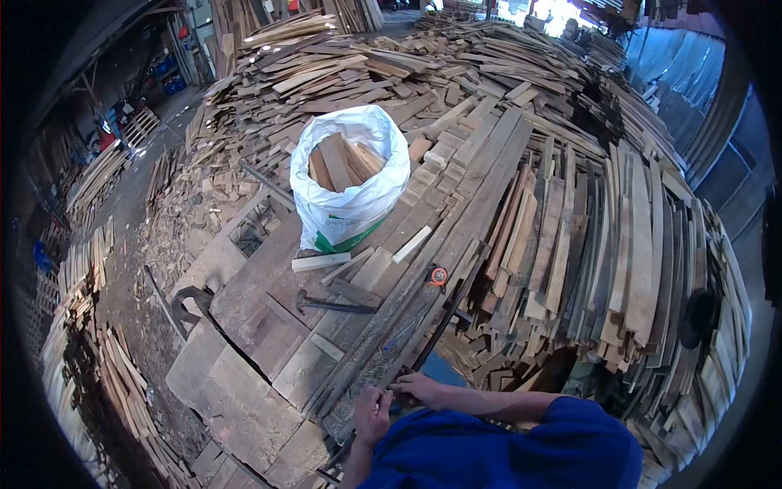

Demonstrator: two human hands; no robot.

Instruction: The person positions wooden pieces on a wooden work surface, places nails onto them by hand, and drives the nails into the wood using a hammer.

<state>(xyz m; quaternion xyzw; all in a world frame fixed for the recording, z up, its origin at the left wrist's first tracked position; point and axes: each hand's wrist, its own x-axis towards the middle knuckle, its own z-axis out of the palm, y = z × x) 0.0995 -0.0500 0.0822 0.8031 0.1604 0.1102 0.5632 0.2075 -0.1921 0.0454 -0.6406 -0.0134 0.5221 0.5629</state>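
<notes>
My left hand (372,414) and my right hand (417,389) meet close to my body, at the near edge of the workbench (236,379). The fingers of both are curled and pinched together, and whatever sits between them is too small to make out. On the planks just ahead lies a thin blue pen-like item (397,338). Farther along, a hammer (338,304) rests on its side. An orange and black tape measure (438,275) sits on the long boards to the right.
A white sack (350,187) filled with wood pieces stands upright on the bench. Beside its base lies a short pale block (321,262). Stacked planks (570,244) crowd the right side, and a large heap of boards (391,65) rises behind. A dark metal clamp-like part (191,306) juts up at left.
</notes>
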